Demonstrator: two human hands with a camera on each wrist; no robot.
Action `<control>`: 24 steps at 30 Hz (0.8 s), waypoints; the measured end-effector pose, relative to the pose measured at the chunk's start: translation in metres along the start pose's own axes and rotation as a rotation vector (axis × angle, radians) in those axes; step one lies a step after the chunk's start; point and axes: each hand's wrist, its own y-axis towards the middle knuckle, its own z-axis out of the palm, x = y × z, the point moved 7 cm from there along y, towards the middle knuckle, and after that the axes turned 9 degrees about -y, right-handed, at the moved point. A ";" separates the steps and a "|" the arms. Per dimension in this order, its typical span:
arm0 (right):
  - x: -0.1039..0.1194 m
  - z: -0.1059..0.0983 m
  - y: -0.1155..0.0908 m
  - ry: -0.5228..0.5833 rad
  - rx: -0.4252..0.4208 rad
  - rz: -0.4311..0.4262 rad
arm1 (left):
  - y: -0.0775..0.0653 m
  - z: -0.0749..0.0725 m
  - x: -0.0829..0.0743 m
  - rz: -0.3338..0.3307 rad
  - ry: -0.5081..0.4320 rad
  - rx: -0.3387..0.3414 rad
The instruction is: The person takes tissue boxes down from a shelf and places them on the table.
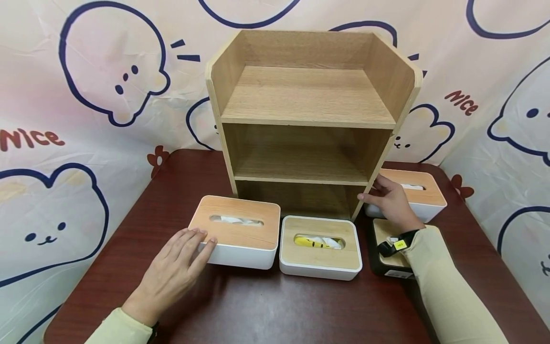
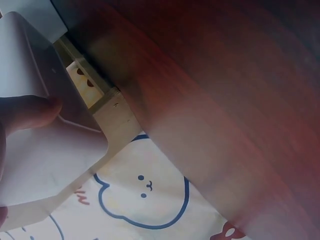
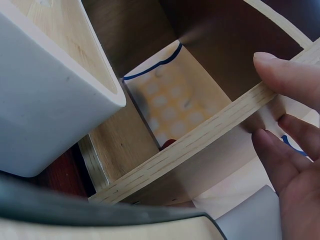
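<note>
A wooden shelf unit [image 1: 307,95] with stacked compartments stands at the middle back of the table. My right hand [image 1: 393,200] grips the lower front edge of its right side panel; in the right wrist view, the thumb [image 3: 287,75] is at the panel's front edge and fingertips are on its outer side. My left hand [image 1: 176,267] rests on the left corner of a white tissue box [image 1: 253,236] with a wood-coloured lid, fingers fairly straight. The left wrist view shows a digit [image 2: 30,112] against the box's white wall. Whether this box is lifted cannot be told.
A smaller white tissue box [image 1: 318,263] with yellow in its slot stands before the shelf. Right of the shelf are a black tissue box [image 1: 384,234], partly under my right wrist, and another white one [image 1: 423,181]. Patterned cloth [image 1: 26,105] surrounds the dark red table [image 1: 275,310].
</note>
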 end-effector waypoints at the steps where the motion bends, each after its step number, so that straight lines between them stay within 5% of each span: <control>1: 0.000 0.000 0.000 0.001 -0.001 -0.003 | 0.000 0.001 0.000 -0.001 -0.001 0.004; 24: 0.000 0.000 0.000 -0.007 -0.003 -0.002 | -0.009 0.013 0.005 -0.024 -0.029 0.064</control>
